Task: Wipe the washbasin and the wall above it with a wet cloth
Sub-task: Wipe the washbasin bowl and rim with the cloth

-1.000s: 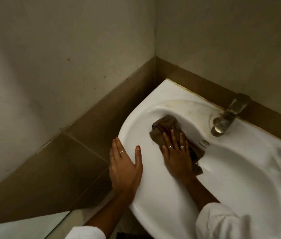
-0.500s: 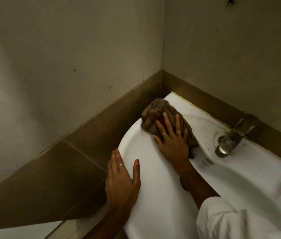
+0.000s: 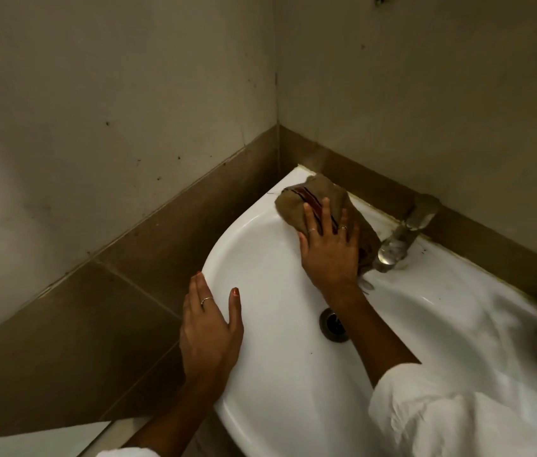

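A white washbasin (image 3: 270,367) is fixed in a corner of beige walls. A crumpled brown cloth (image 3: 306,197) with dark red stripes lies on the basin's back rim near the corner. My right hand (image 3: 329,249) presses flat on the cloth, fingers spread. My left hand (image 3: 209,331) rests flat on the basin's left outer rim, holding nothing. The beige wall (image 3: 425,94) above the basin shows small dark specks. The drain (image 3: 334,324) is partly hidden by my right forearm.
A metal tap (image 3: 402,235) stands on the back rim just right of the cloth. A brown tile band (image 3: 148,239) runs along both walls at basin height. A pale ledge (image 3: 29,440) shows at the bottom left. My white sleeve covers the basin's front right.
My right hand has slid the cloth from inside the bowl up onto the back rim and toward the corner. My left hand has stayed on the left rim.
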A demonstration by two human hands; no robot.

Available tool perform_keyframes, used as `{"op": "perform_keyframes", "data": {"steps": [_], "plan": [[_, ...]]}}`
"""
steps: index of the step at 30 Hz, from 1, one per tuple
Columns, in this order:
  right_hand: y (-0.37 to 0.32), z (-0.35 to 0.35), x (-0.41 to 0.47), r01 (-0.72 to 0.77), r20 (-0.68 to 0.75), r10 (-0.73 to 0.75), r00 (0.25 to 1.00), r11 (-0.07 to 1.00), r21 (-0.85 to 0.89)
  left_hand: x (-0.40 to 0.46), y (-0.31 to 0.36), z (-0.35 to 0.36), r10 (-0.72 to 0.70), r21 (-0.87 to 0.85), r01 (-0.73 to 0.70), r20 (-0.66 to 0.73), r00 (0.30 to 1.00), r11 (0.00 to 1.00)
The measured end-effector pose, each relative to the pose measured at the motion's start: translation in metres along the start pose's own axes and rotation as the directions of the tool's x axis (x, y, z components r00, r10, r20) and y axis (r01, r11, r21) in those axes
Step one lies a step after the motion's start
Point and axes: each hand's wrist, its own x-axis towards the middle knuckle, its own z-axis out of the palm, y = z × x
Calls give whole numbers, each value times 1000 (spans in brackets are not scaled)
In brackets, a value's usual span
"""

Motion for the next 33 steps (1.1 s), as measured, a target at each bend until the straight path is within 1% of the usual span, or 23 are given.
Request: {"op": "perform_keyframes", "data": {"steps": [3, 5, 7, 9, 11, 14, 16, 20, 22, 25, 27, 28, 30, 33], "plan": [[9, 0, -26, -54, -41, 50, 998, 992, -112, 0, 1, -1, -10, 3, 10, -4, 1000, 1000], [12, -1, -34, -60, -41, 55, 998, 987, -148, 0, 1, 0, -12, 17, 12, -3, 1000, 1000], [12, -3, -28, -62, -48, 56, 997, 991, -118, 0, 1, -1, -11, 30, 11, -3, 1000, 1000], [7, -6, -14, -57, -11, 56, 998, 996, -63, 0, 2, -1, -22, 35, 22, 10, 1000, 999], [0, -7, 5, -19, 35, 20, 999, 1000, -19, 0, 3, -2, -41, 39, 40, 25, 999, 998], [-14, -4, 31, 67, 67, -69, 995, 997, 34, 2, 3, -1, -46, 53, 45, 25, 999, 998], [-19, -2, 42, 99, 100, -105, 989, 993, 59, 1, 3, 0, -46, 58, 44, 23, 999, 997], [-15, -4, 40, 135, 106, -141, 984, 989, 61, 1, 1, 1, -28, 54, 28, 8, 1000, 998], [-9, -4, 25, 83, 86, -86, 993, 996, 32, 0, 0, 2, -9, 62, 9, 0, 1000, 998], [-3, -8, -4, -70, 23, 70, 997, 997, -22, 0, 0, 1, -3, 51, 3, 1, 1000, 999], [0, -12, -17, -131, 8, 132, 991, 990, -41, 0, 0, 0, -11, 47, 10, 3, 1000, 999], [3, -15, -19, -142, 5, 142, 990, 989, -52, 0, 1, 0, -10, 46, 10, 6, 1000, 999], [9, -15, -13, -102, 14, 103, 995, 993, -51, -1, 1, 0, -11, 50, 11, 8, 1000, 999], [18, -15, 3, -46, 84, 44, 996, 999, 28, 0, 0, 0, -8, 52, 8, 7, 1000, 999]]}}
